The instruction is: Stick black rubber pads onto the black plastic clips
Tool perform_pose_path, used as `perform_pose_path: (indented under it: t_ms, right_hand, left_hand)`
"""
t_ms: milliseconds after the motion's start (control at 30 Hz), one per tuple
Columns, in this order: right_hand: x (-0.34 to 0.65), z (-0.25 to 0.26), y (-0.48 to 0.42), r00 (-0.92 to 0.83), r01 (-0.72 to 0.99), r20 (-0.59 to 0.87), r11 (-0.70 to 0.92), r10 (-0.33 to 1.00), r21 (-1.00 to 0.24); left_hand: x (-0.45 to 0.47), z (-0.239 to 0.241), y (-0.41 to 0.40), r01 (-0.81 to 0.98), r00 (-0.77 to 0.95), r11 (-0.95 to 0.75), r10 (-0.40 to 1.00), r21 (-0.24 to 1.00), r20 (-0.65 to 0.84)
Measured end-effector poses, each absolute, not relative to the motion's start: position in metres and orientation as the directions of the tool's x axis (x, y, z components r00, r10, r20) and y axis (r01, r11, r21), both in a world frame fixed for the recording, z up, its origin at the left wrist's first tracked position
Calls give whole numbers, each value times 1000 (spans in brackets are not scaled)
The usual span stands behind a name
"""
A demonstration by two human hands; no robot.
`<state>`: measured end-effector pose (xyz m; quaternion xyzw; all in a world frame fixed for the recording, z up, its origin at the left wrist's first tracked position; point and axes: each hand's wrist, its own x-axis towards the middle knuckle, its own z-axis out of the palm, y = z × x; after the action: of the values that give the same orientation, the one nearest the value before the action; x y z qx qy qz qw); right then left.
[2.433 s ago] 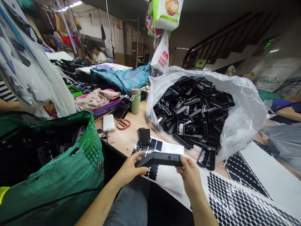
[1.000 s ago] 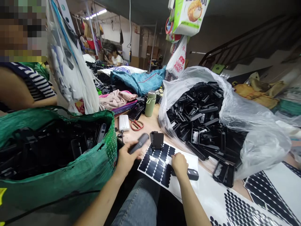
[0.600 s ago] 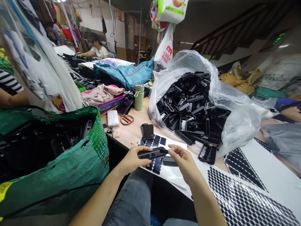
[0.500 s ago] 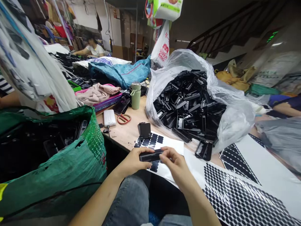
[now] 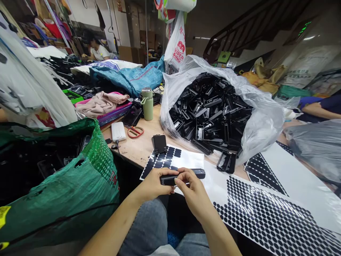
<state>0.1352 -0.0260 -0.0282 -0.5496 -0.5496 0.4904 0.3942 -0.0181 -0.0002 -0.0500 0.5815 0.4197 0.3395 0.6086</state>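
Note:
My left hand [image 5: 153,184] is closed around the left end of a long black plastic part [image 5: 170,179], held level over the table's near edge. My right hand [image 5: 191,190] pinches the same part from the right, thumb and fingers pressed on its middle. A second black part [image 5: 198,173] lies on the white sheet just behind my right fingers. Under my hands is a white sheet with black oblong stickers [image 5: 162,161]. A small black holder [image 5: 160,143] stands upright at that sheet's far edge.
A clear plastic bag [image 5: 263,117] heaped with black parts [image 5: 210,113] fills the table's middle. A green woven sack [image 5: 87,177] of parts stands at my left. Sheets of black dot stickers [image 5: 266,217] lie right. Bottle [image 5: 147,104], scissors [image 5: 134,131], white power bank [image 5: 118,131] sit behind. Other people work nearby.
My left hand brought a black part back from beside the green sack. My right hand left the sticker sheet and closed on that part. Both hands have drawn closer to my lap.

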Motion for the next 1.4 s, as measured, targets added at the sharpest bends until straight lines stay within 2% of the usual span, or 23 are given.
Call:
perform_pose_path:
  t_ms: [600,833,933,1000,1100,1200,1267,1400]
  right_hand:
    - [136,-36,-33,24,305,-47,-52,999,-951]
    - [135,-44,-39,84,323,9,-18,996,-946]
    - [137,-51,-39,131,352,37,-11,991,-936]
    - [149,-60,-37,228,389,73,-23,971,-921]
    - [190,-80,-38,382,492,35,-171,924,-854]
    - [238,-103,-45,395,649,-65,-328,916,-687]
    - [258,-114,-50,337,716,-110,-330,935,-616]
    - [266,-121,-54,244,766,-99,-254,965,-590]
  left_hand:
    - [-7,-46,0,153,447,44,888,987,-109]
    - [2,-49,1,226,422,-32,904,974,-68]
    - [6,-56,2,229,425,-9,900,973,-91]
    - [7,-58,4,218,417,59,897,974,-148]
    - [10,-56,7,223,404,179,878,958,-259]
    - [15,-55,10,254,414,233,851,939,-323]
    - [20,-56,11,258,438,243,833,935,-337]
    - [27,-61,11,243,471,235,819,941,-327]
